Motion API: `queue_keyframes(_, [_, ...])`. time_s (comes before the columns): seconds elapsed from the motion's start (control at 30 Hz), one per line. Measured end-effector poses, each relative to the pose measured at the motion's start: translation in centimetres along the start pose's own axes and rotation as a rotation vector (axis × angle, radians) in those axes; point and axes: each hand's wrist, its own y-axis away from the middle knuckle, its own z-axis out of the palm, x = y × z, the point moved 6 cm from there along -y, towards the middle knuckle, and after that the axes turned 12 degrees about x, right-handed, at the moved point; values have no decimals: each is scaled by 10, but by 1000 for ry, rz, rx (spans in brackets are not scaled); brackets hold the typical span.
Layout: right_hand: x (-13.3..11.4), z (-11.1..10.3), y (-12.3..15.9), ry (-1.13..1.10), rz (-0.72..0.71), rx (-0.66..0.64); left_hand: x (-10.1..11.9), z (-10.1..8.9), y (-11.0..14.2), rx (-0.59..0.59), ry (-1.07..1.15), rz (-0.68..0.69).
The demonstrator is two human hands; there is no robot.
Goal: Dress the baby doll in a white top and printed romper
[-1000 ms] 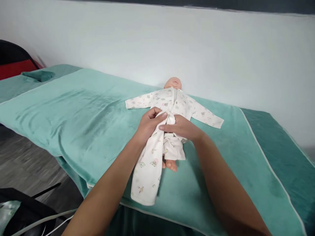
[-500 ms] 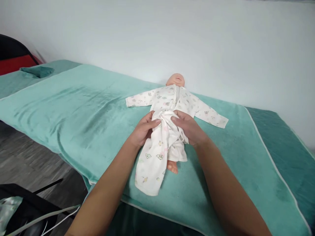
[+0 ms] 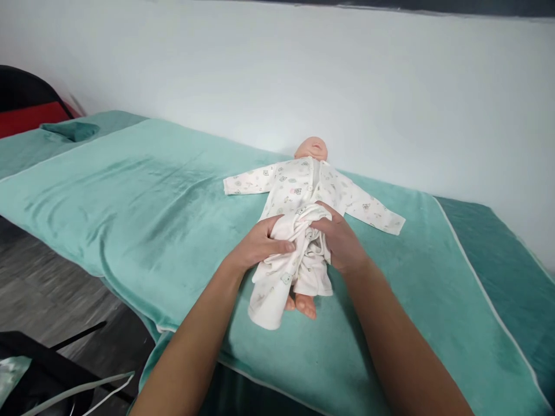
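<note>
A baby doll [image 3: 310, 148] lies on its back in a white printed long-sleeved top [image 3: 288, 179], with both sleeves spread out. Over its lower body, my two hands grip matching white printed baby pants [image 3: 267, 297] whose upper part is bunched up. My left hand [image 3: 262, 242] pinches the gathered cloth on the left, thumb on top. On the right side, my right hand [image 3: 340, 234] is closed around the folded cloth. One pant leg hangs loosely to the lower left. The doll's bare feet [image 3: 306, 306] show below the fabric; its legs are mostly hidden.
A light green plush cover [image 3: 143, 190] lies over the bed, its front edge near me. A white wall [image 3: 243, 75] stands behind the doll. At lower left are a black chair-like object [image 3: 47, 370] and pale cables [image 3: 82, 388]. A red and black seat [image 3: 32, 118] is at far left.
The pants are bunched up more, and the hanging leg looks shorter. My left thumb has shifted right across the cloth. Both of the doll's feet show now. The view has tilted up slightly.
</note>
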Motion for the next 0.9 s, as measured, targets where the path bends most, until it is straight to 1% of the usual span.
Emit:
queue_keyframes(0.07, [-1,-1,0,-6,-12,31,-3,1,1,-18,-29,-56])
queue_keyframes(0.13, [-4,1,0,70,-30,21,-4,0,1,27,39,-64])
queue_keyframes(0.17, [-5,4,1,117,-34,-12,-2,0,1,64,102,-48])
queue_keyframes(0.23, [-8,11,5,208,-16,-142,1,-1,3,139,230,-15])
queue_keyframes(0.3, [-7,18,10,315,44,-306,2,0,6,184,300,-29])
queue_keyframes(0.33, [-6,19,13,370,76,-367,2,1,8,194,315,-44])
queue_keyframes(0.4, [-4,18,15,448,117,-412,3,2,11,202,322,-66])
queue_keyframes(0.47, [-2,14,14,409,121,-390,4,2,12,206,306,-71])
queue_keyframes(0.6, [2,9,8,150,89,-269,4,3,7,167,246,-43])
queue_keyframes(0.67, [3,7,6,95,69,-210,5,6,6,146,242,-12])
queue_keyframes(0.73, [1,7,5,109,44,-167,5,9,10,157,250,6])
queue_keyframes(0.77, [-1,7,5,139,28,-148,4,10,14,183,250,9])
queue_keyframes(0.83, [-5,8,6,242,-8,-138,1,12,26,273,242,5])
queue_keyframes(0.9, [-10,12,8,374,-47,-176,-2,15,44,375,232,-9])
